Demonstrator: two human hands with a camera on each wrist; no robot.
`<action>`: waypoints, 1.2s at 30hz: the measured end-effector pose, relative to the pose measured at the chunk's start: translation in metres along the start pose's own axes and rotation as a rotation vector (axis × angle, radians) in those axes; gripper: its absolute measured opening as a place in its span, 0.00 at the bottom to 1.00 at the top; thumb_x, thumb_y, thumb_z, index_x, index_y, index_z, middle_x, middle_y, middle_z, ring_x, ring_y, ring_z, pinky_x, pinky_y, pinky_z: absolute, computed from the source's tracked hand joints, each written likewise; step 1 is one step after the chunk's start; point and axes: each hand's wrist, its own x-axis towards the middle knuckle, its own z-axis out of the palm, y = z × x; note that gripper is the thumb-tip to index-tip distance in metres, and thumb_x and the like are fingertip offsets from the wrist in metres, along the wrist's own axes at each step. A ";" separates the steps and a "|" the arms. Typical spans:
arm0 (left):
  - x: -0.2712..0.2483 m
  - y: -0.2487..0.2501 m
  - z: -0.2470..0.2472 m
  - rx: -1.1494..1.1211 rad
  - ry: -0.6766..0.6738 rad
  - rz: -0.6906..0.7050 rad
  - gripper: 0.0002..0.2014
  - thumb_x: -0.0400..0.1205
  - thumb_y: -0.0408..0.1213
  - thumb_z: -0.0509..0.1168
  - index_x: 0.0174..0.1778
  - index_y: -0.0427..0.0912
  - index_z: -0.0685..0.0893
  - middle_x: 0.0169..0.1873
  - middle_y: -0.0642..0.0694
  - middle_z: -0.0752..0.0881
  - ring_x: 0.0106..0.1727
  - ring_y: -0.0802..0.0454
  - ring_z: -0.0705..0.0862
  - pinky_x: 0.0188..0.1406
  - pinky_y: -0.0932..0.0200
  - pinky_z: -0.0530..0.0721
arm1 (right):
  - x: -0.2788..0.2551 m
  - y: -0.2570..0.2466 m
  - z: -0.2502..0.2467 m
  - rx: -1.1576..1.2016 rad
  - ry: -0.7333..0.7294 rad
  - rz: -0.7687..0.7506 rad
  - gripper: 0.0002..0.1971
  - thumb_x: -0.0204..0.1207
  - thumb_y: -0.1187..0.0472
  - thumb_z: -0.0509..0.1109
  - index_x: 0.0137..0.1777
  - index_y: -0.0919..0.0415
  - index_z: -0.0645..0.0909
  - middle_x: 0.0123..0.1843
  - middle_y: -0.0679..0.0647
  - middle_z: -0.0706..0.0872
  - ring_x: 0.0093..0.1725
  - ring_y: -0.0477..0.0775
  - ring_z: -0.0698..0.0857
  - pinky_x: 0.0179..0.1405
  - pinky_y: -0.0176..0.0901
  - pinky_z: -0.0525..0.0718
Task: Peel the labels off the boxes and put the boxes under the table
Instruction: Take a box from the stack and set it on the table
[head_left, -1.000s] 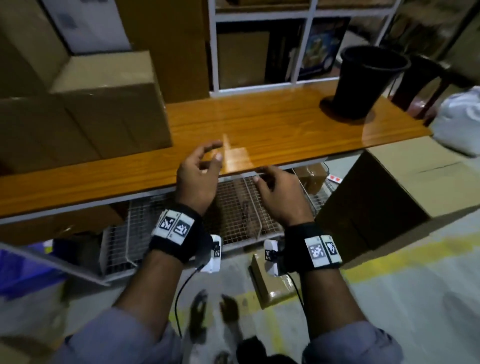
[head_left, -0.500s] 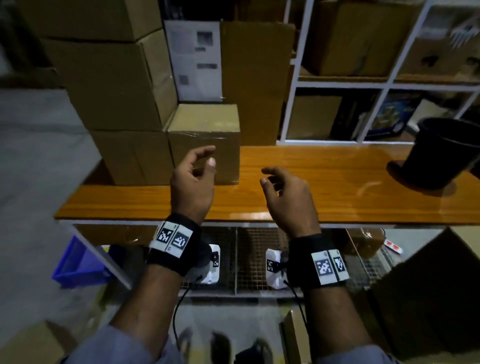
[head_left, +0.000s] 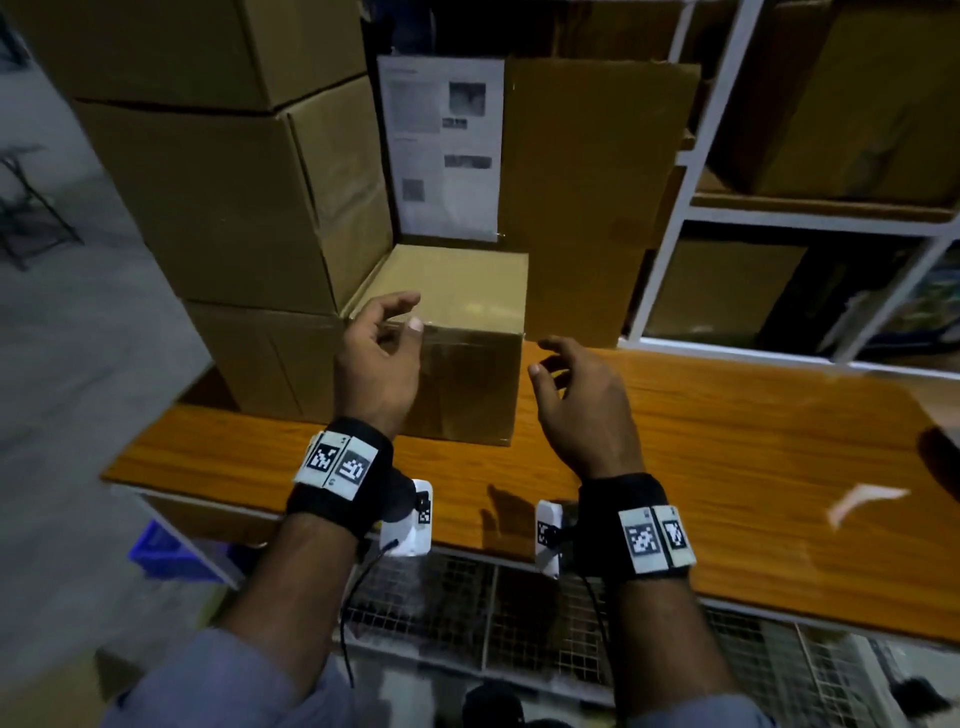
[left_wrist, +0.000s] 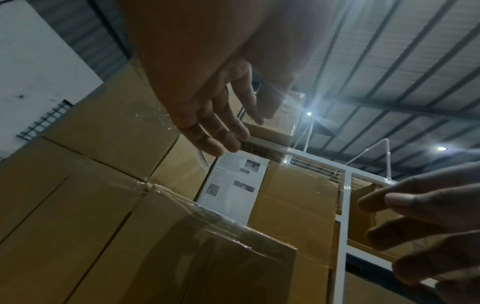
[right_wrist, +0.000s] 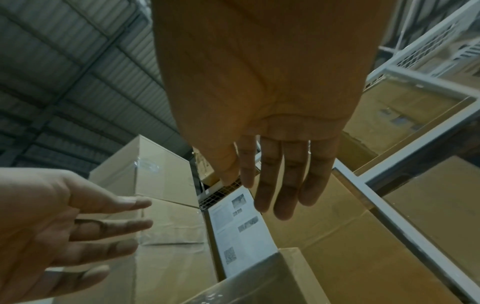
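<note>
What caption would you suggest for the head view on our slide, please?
Both open hands, left hand and right hand, reach toward a small cardboard box on the wooden table, below a white label.

The room is dim. Ceiling lamps (left_wrist: 309, 113) flare into starbursts in the left wrist view. The bench (head_left: 727, 493) shows a pale glare patch. Edges bend and blur; the near palms are soft.

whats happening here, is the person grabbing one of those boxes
Not yet. A person stands at a wooden table, both hands raised and empty. The left hand hovers at the small cardboard box on the table; the right hand is just beside its right edge. A white printed label is on the tall carton behind it.
</note>
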 end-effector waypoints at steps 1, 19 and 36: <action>0.007 -0.005 0.004 0.013 0.010 -0.013 0.13 0.89 0.38 0.68 0.66 0.59 0.87 0.63 0.60 0.87 0.60 0.62 0.86 0.49 0.72 0.85 | 0.010 0.005 0.003 -0.012 -0.006 0.006 0.20 0.88 0.50 0.69 0.79 0.49 0.78 0.63 0.47 0.88 0.59 0.45 0.86 0.58 0.54 0.91; 0.097 -0.091 0.038 0.682 -0.153 -0.085 0.20 0.91 0.56 0.57 0.78 0.61 0.81 0.88 0.52 0.65 0.89 0.43 0.50 0.84 0.29 0.47 | 0.113 0.024 0.104 0.214 -0.111 0.455 0.34 0.85 0.35 0.66 0.85 0.55 0.70 0.80 0.55 0.79 0.80 0.61 0.76 0.78 0.58 0.78; 0.094 -0.093 0.084 0.668 -0.287 0.159 0.27 0.83 0.68 0.54 0.69 0.62 0.88 0.77 0.58 0.81 0.78 0.48 0.67 0.73 0.27 0.65 | 0.112 0.058 0.076 0.327 0.160 0.627 0.15 0.84 0.41 0.71 0.63 0.45 0.74 0.60 0.48 0.85 0.63 0.56 0.85 0.64 0.59 0.88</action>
